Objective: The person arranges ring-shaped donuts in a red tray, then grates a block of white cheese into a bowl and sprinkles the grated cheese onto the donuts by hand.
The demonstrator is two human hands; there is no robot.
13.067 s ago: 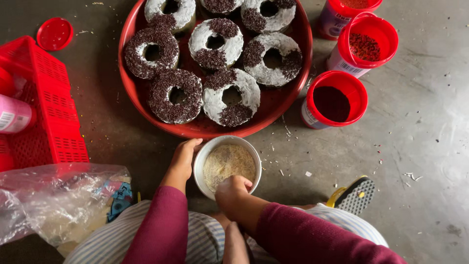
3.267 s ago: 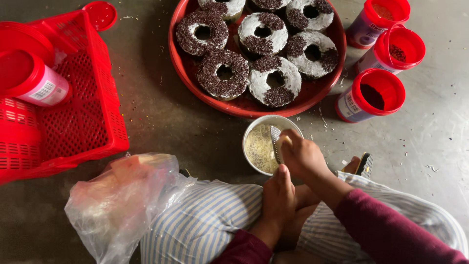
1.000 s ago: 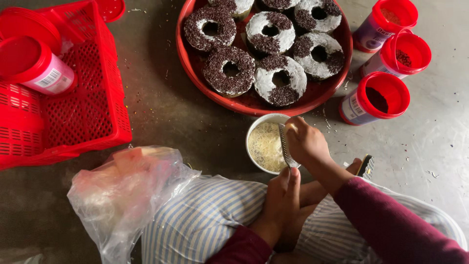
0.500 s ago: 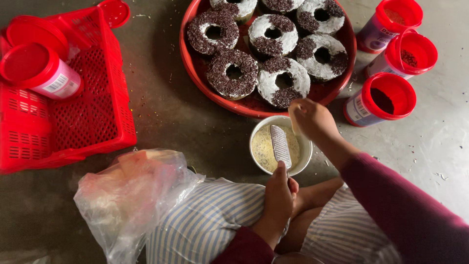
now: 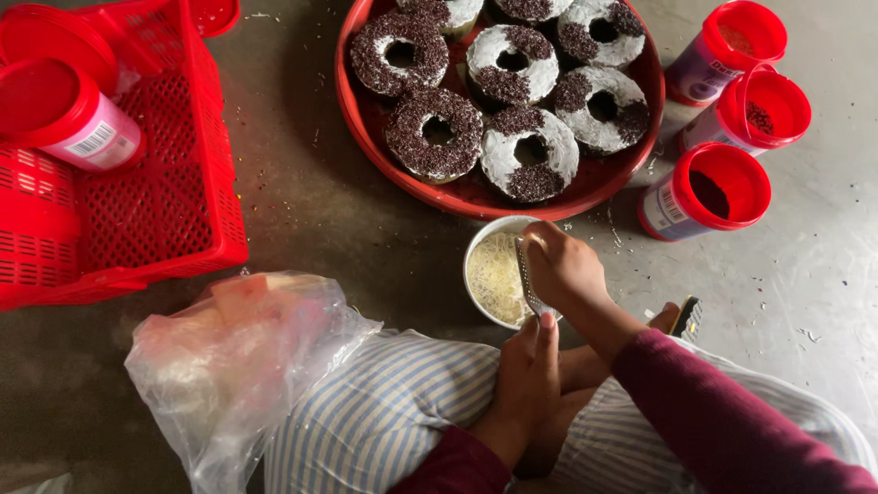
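Grater (image 5: 528, 279) pinched upright in right hand (image 5: 564, 267), over white bowl (image 5: 498, 274) of pale shreds directly beneath. Left hand (image 5: 529, 375) just behind, fingers pressed together, bracing the grater's lower end. Probably mid-grating; next stroke wants steady downward pressure, bowl kept still.

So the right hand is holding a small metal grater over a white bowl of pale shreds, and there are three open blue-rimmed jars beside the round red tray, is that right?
Not quite: the head view shows the three open jars have red rims, not blue. The rest holds: the right hand holds a small metal grater over the white bowl of pale shreds, beside the round red tray.
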